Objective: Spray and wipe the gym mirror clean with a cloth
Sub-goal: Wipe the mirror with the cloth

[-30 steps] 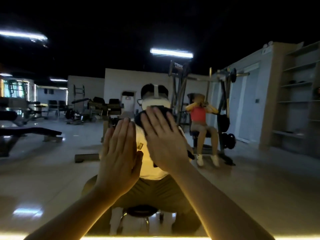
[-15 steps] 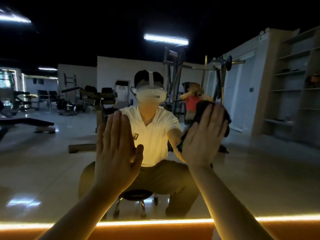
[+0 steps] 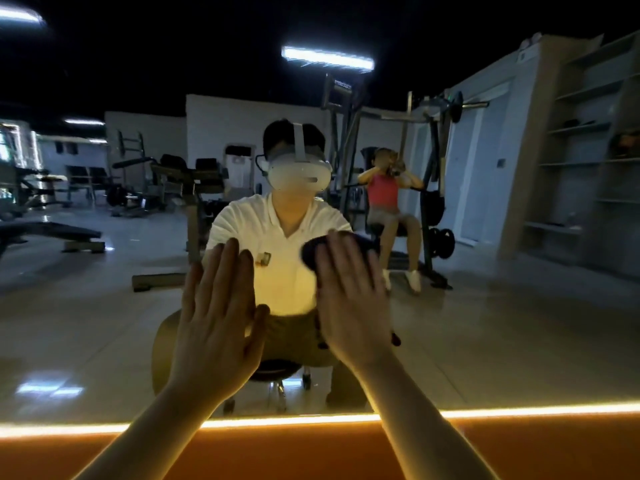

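Right hand (image 3: 349,299) w/ the dark cloth (image 3: 310,252) has come back in. 1 s ago it sat high at centre, over the reflected headset (image 3: 299,174). Half a sec ago it was swung out to the right. Now it's lower and further left, over the reflected white shirt (image 3: 280,271), just beside the left hand (image 3: 218,317). That reads as a side-to-side wipe working down the mirror (image 3: 502,323), prob. mid-pass, not finished.

Right fingers (image 3: 343,258): straight, close together, flat on the cloth and pressing it to the glass, no curl or pinch. Cloth is sandwiched btw palm and mirror. Only its dark edge shows past the fingertips at the hand's top left, plus a scrap low on the right.

Left hand hasn't shifted. It's flat on the glass, fingers straight, thumb out, holding nothing. Looks like a brace.

No spray bottle in view, so can't tell if spraying is done. Too dim to judge streaks or wet patches. The lit strip (image 3: 86,430) runs along the mirror's near edge, and the band just above it is likely still to do.
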Action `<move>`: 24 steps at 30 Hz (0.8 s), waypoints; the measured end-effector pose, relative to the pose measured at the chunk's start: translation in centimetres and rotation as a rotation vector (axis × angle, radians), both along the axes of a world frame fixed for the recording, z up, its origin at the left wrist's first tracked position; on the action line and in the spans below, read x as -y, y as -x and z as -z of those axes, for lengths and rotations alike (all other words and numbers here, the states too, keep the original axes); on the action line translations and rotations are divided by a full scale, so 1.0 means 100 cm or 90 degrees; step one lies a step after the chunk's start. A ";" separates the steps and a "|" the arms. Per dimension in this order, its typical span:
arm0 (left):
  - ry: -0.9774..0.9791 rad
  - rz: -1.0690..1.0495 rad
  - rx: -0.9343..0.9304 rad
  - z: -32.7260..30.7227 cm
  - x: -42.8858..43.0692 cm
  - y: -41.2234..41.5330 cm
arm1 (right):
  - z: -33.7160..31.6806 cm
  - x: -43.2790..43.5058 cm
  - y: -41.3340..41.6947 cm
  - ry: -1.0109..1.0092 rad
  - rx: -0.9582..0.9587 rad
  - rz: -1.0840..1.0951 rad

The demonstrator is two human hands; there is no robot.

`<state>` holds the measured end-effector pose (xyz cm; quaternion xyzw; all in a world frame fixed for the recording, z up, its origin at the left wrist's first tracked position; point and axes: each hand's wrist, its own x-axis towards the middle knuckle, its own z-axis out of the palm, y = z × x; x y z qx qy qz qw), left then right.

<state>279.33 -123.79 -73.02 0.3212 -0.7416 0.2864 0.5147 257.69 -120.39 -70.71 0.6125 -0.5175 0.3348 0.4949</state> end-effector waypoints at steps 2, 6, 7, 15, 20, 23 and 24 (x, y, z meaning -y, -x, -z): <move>-0.014 -0.003 0.010 0.007 -0.003 0.009 | 0.001 -0.010 0.042 0.036 0.120 0.036; -0.029 -0.018 -0.010 0.011 -0.005 0.019 | 0.017 -0.022 0.097 0.140 0.372 0.036; -0.026 -0.019 -0.010 0.010 -0.006 0.021 | 0.020 -0.020 0.098 0.160 0.413 0.038; -0.020 0.042 0.018 0.012 -0.002 0.004 | 0.039 0.002 -0.014 0.077 0.297 -0.022; -0.028 0.090 0.058 0.017 -0.003 -0.017 | 0.086 0.005 -0.061 -0.061 -0.065 -0.093; -0.024 0.089 0.072 0.022 -0.001 -0.022 | 0.093 0.000 -0.031 -0.075 -0.130 -0.059; -0.026 0.088 0.070 0.024 0.000 -0.021 | 0.091 -0.004 -0.013 -0.079 -0.106 -0.035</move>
